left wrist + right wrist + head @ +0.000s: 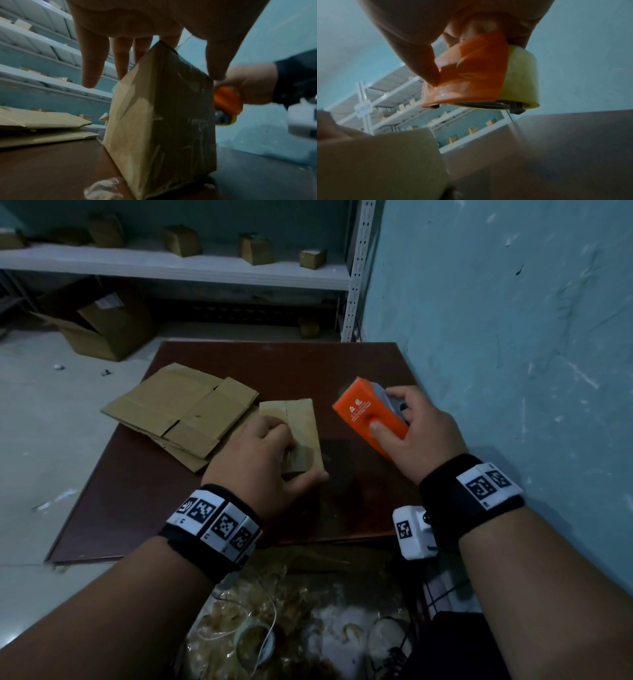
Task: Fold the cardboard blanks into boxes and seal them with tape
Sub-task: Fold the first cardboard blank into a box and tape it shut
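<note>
On the table (342, 364), beside the flat blanks (178, 409), a folded box (301, 422) is steadied by the left hand (260, 460) — fingers curled over it. The tape dispenser (368, 412) is gripped in the right hand (424, 436), just beside the box — sealing seems underway; next, tape must meet the seam.

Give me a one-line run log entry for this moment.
left hand: holds taped box on table | right hand: grips orange tape dispenser, off box | flat blanks: stacked left
</note>
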Tool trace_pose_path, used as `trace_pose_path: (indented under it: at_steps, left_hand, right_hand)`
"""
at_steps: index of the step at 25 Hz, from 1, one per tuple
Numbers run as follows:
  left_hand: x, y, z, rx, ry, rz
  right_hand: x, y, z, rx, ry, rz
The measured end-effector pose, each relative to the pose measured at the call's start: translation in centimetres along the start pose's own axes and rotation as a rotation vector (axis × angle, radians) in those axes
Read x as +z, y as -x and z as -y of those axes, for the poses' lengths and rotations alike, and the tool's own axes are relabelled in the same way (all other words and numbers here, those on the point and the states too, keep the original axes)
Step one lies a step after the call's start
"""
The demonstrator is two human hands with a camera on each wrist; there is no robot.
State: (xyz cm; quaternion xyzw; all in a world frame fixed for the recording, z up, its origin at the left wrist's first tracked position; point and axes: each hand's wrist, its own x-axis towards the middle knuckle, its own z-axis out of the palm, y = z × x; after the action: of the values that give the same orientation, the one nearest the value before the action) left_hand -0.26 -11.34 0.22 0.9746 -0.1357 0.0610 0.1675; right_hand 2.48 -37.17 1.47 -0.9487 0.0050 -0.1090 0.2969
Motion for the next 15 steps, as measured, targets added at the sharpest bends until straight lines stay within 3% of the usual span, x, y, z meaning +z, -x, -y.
trace_pose_path:
  at_steps: [4,8,12,15]
  left_hand:
    - [0.1,-0.3,-0.3,0.002,0.021,0.034]
    - [-0.6,-0.6,0.7,0.034,0.16,0.096]
    - [-1.1,0.2,1.7,0.091,0.543,-0.201]
    - [-2.1,0.8,0.9,0.082,0.886,-0.145]
  right_hand:
    - [-0.9,1.0,0.7,-0.092,-0.096,-0.015]
    - [-2.3,1.6,1.3,-0.232,-0.091,0.058]
    - [-3.0,2.0,1.6,-0.421,-0.037,0.105]
    - [-3.0,2.2,2.0,-0.502,0.005,0.126]
